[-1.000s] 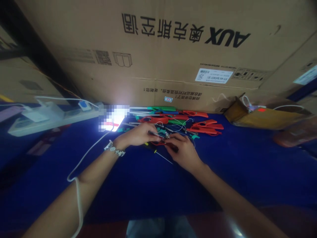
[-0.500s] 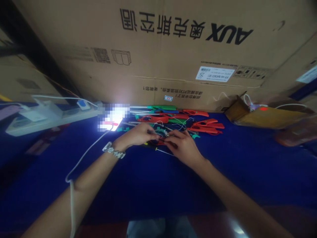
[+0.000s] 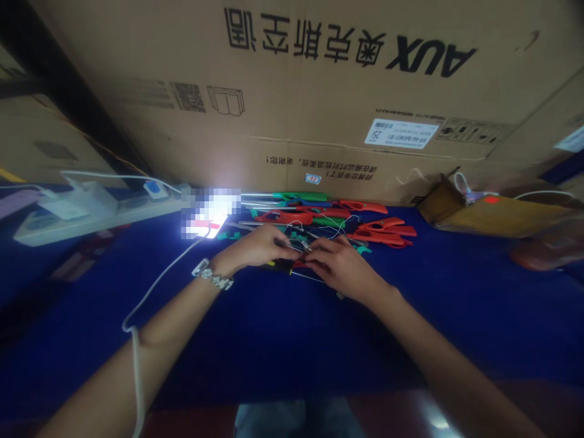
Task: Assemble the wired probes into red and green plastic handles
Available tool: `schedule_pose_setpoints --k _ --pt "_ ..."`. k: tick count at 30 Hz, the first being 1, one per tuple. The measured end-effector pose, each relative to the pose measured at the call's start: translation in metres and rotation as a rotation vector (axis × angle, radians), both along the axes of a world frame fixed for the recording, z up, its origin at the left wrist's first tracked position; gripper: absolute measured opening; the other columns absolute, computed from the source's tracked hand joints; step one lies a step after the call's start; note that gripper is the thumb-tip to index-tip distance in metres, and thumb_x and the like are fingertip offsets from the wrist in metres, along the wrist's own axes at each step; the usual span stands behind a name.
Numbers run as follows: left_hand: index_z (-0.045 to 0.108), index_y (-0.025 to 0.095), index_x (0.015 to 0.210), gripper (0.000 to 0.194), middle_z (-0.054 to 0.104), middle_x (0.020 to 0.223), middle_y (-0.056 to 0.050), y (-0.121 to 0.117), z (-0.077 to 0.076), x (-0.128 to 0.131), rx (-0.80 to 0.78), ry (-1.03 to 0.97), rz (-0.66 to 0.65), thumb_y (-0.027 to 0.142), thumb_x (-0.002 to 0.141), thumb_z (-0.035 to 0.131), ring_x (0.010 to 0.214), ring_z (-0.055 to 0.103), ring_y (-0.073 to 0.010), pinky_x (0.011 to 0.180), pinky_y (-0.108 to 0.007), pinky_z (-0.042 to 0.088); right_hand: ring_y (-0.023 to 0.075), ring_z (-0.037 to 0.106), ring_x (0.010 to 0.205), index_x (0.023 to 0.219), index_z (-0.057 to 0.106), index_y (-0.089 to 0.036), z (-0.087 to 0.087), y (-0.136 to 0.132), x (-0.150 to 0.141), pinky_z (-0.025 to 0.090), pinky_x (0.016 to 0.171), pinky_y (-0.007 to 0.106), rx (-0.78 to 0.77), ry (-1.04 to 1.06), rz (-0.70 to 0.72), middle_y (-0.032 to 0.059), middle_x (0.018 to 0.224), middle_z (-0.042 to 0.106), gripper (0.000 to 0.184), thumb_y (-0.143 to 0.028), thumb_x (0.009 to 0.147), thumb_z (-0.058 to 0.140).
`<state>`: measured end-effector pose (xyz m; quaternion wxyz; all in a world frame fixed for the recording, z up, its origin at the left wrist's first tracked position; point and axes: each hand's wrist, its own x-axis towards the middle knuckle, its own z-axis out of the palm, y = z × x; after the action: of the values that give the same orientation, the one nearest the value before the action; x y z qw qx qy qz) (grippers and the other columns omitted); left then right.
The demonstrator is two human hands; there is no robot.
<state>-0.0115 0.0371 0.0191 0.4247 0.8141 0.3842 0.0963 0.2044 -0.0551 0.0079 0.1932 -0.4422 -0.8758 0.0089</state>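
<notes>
My left hand (image 3: 265, 244), with a bracelet on its wrist, is closed in a pinch over small dark parts with a thin white wire (image 3: 335, 226) near them. My right hand (image 3: 340, 261) is pinched close beside it, on the same cluster. The fingers and dim light hide what exactly each holds. Right behind the hands lie long-stemmed lighters, among them a red lighter (image 3: 285, 218) and a green lighter (image 3: 303, 196). Red handle shells (image 3: 383, 232) lie to the right. A screwdriver (image 3: 308, 276) with a black and yellow handle lies just below my fingers.
A large cardboard box (image 3: 292, 121) stands behind the blue tabletop (image 3: 274, 340). To the left are a bright, blurred-out screen (image 3: 212, 213) and a white power strip (image 3: 50, 228). Its white cable (image 3: 137, 359) crosses my left forearm. A brown-yellow box (image 3: 488, 216) sits at the right.
Both hands stay together over the small parts, with slight finger movement. The view has shifted a little. A small object now shows under my right wrist.
</notes>
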Motion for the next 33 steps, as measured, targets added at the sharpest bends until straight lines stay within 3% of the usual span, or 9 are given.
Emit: schedule_pose_setpoints --k 5,12,17,25,33 --pt "0.072 0.016 0.07 0.038 0.059 0.061 0.002 0.001 -0.004 0.0 0.001 0.003 -0.018 0.054 0.074 0.073 0.059 0.046 -0.0124 0.057 -0.027 0.033 0.0177 0.069 0.094 0.101 0.073 -0.023 0.003 0.0 0.0 0.041 0.083 0.036 -0.016 0.003 0.0 0.0046 0.105 0.071 0.012 -0.021 0.095 0.063" --pt "0.072 0.015 0.071 0.037 0.06 0.061 0.001 0.0 -0.005 0.0 -0.045 0.036 -0.021 0.051 0.075 0.071 0.059 0.048 -0.0133 0.057 -0.027 0.034 0.0188 0.069 0.096 0.102 0.075 -0.023 -0.007 0.001 0.001 0.041 0.085 0.036 0.016 0.028 0.002 0.0062 0.11 0.072 0.012 -0.024 0.094 0.067" --pt "0.067 0.015 0.065 0.034 0.053 0.057 0.002 0.001 -0.009 0.001 0.045 0.084 -0.004 0.046 0.078 0.067 0.056 0.044 -0.012 0.054 -0.026 0.03 0.0193 0.068 0.097 0.108 0.074 -0.023 -0.013 -0.005 0.0 0.041 0.085 0.036 0.109 -0.032 -0.008 0.0064 0.113 0.072 0.016 -0.023 0.097 0.063" --pt "0.074 0.015 0.074 0.041 0.062 0.066 -0.001 -0.001 -0.004 -0.003 0.03 0.025 -0.069 0.054 0.082 0.065 0.061 0.049 -0.0131 0.056 -0.026 0.033 0.022 0.067 0.092 0.121 0.07 -0.021 -0.008 -0.011 -0.001 0.04 0.079 0.037 0.108 -0.168 -0.066 0.0078 0.106 0.071 0.025 -0.024 0.099 0.057" --pt "0.079 0.018 0.08 0.028 0.075 0.076 -0.005 -0.004 0.001 -0.003 -0.01 0.052 -0.089 0.042 0.082 0.065 0.069 0.061 -0.0155 0.063 -0.026 0.04 0.0221 0.066 0.094 0.115 0.072 -0.022 -0.009 -0.012 -0.005 0.042 0.084 0.038 0.073 -0.077 -0.079 0.0088 0.11 0.07 0.023 -0.025 0.098 0.057"
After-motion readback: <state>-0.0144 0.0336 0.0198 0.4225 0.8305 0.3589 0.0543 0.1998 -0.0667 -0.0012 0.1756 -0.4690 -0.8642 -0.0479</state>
